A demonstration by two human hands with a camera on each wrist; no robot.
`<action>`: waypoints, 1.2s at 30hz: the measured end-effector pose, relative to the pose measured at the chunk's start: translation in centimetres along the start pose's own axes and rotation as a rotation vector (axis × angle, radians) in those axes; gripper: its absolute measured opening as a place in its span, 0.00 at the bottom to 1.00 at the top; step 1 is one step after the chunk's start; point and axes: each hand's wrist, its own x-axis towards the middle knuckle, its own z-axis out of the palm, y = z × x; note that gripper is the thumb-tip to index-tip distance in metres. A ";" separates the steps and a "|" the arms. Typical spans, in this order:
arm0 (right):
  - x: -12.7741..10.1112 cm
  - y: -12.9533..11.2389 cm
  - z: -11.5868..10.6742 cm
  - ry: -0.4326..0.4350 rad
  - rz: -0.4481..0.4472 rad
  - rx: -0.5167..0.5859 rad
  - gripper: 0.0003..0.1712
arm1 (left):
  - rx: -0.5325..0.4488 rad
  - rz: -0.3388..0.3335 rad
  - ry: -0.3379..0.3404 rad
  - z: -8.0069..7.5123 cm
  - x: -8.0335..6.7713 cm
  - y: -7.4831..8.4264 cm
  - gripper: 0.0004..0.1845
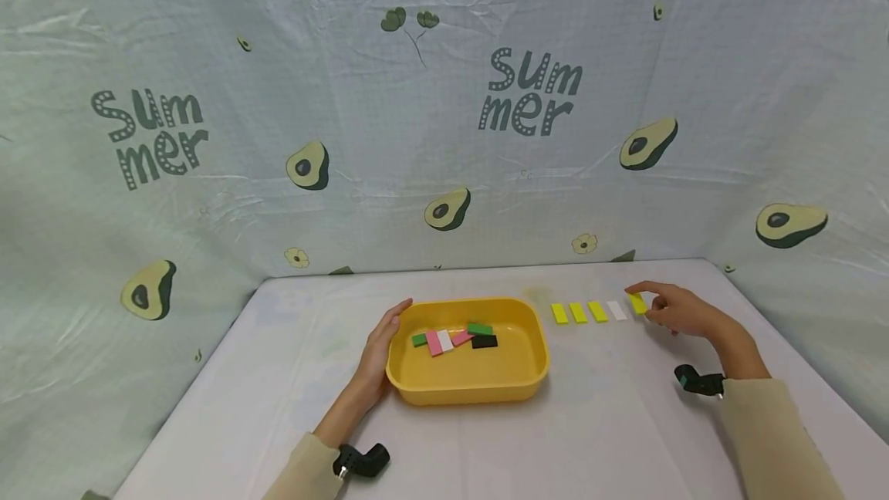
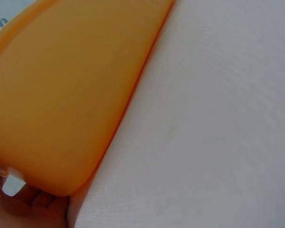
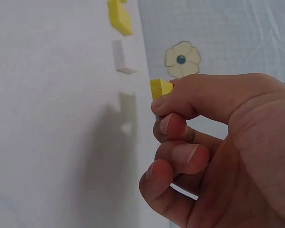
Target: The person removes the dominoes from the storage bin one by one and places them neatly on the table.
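We saw a yellow block (image 1: pixel 637 302) pinched between the thumb and fingertips of the right hand (image 1: pixel 677 313), toward the far right corner of the tabletop (image 1: pixel 611 423). In the wrist view the same yellow block (image 3: pixel 160 88) stuck out just past the curled fingers (image 3: pixel 173 128); whether it touched the surface we could not tell. It stood at the right end of a row along the far edge: a white block (image 1: pixel 616 310) just beside it, then three more yellow blocks (image 1: pixel 579 312) running left toward the tub. The left hand (image 1: pixel 378 353) lay with straight fingers pressed against the left wall of a yellow tub (image 1: pixel 472 388) near the middle of the tabletop. Inside the tub lay green, pink, white and black blocks (image 1: pixel 454 339) in a loose cluster. Behind the tabletop hung a pale cloth (image 1: pixel 444 99) printed with avocados.
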 end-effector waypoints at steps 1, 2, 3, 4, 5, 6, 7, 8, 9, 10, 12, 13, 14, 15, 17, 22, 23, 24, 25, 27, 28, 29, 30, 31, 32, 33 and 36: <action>0.0 0.2 0.1 0.001 0.005 0.000 0.32 | -0.001 0.002 0.000 0.0 0.0 0.0 0.27; 0.0 0.3 0.2 0.004 0.013 -0.002 0.32 | -0.002 0.003 -0.001 0.0 0.0 0.0 0.27; 0.0 0.4 0.2 0.009 0.017 -0.012 0.32 | -0.002 0.002 -0.002 0.0 0.0 0.0 0.27; 0.1 0.5 0.3 0.014 0.021 -0.021 0.32 | -0.003 0.001 -0.002 0.0 0.0 0.0 0.27; 0.1 0.5 0.3 0.019 0.024 -0.036 0.32 | -0.003 0.001 -0.002 -0.1 0.1 0.0 0.27; 0.0 0.6 0.4 0.028 0.026 -0.053 0.32 | -0.002 0.000 -0.002 -0.1 0.1 0.0 0.27; 0.0 0.6 0.4 0.035 0.025 -0.069 0.32 | -0.003 -0.001 -0.002 -0.1 0.1 0.0 0.27; 0.0 0.6 0.5 0.042 0.028 -0.083 0.32 | -0.002 -0.003 -0.002 -0.1 0.1 0.0 0.27; 0.0 0.6 0.5 0.046 0.025 -0.097 0.31 | 0.000 -0.004 0.000 0.0 0.1 0.0 0.27; 0.0 0.7 0.6 0.048 0.027 -0.105 0.31 | 0.001 -0.006 0.001 0.0 0.1 0.0 0.27; 0.0 0.6 0.7 0.057 0.028 -0.123 0.31 | 0.004 -0.007 0.001 0.0 0.1 -0.1 0.27; 0.1 0.6 0.7 0.059 0.029 -0.127 0.31 | 0.005 -0.006 0.001 0.0 0.1 -0.1 0.27; 0.1 0.6 0.7 0.059 0.031 -0.127 0.31 | 0.006 -0.006 0.001 0.0 0.1 -0.1 0.27; 0.2 0.6 0.8 0.060 0.027 -0.129 0.31 | 0.005 -0.006 0.002 0.0 0.1 -0.1 0.27; 0.2 0.6 0.8 0.063 0.026 -0.127 0.31 | 0.003 -0.004 0.000 -0.1 0.1 -0.1 0.27; 0.2 0.8 0.7 0.058 0.019 -0.112 0.32 | 0.003 -0.004 0.001 -0.1 0.1 -0.1 0.27; 0.2 0.8 0.7 0.057 0.022 -0.104 0.32 | 0.005 -0.005 0.001 -0.1 0.1 -0.1 0.27; 0.2 0.9 0.7 0.054 0.022 -0.097 0.33 | 0.007 -0.004 0.001 -0.1 0.1 -0.1 0.27; 0.2 1.0 0.6 0.051 0.023 -0.088 0.33 | 0.009 -0.004 0.001 -0.1 0.1 -0.1 0.27; 0.2 1.2 0.6 0.050 0.031 -0.068 0.34 | 0.014 -0.003 0.003 -0.1 0.2 0.0 0.28; 0.2 1.2 0.6 0.050 0.039 -0.057 0.35 | 0.016 -0.003 0.003 -0.1 0.2 0.0 0.28; 0.2 1.3 0.6 0.053 0.045 -0.051 0.36 | 0.015 -0.004 0.005 -0.1 0.2 0.0 0.28; 0.2 1.3 0.5 0.054 0.048 -0.048 0.37 | 0.016 -0.005 0.005 -0.1 0.2 0.0 0.28; 0.2 1.3 0.5 0.057 0.058 -0.043 0.38 | 0.016 -0.007 0.006 -0.1 0.2 0.0 0.27; 0.2 1.3 0.5 0.059 0.065 -0.041 0.39 | 0.015 -0.008 0.006 -0.1 0.2 0.0 0.27; 0.1 1.2 0.6 0.064 0.071 -0.042 0.39 | 0.016 -0.008 0.007 -0.1 0.2 0.0 0.27; 0.1 1.2 0.7 0.074 0.080 -0.056 0.39 | 0.011 -0.009 0.010 -0.1 0.1 0.1 0.27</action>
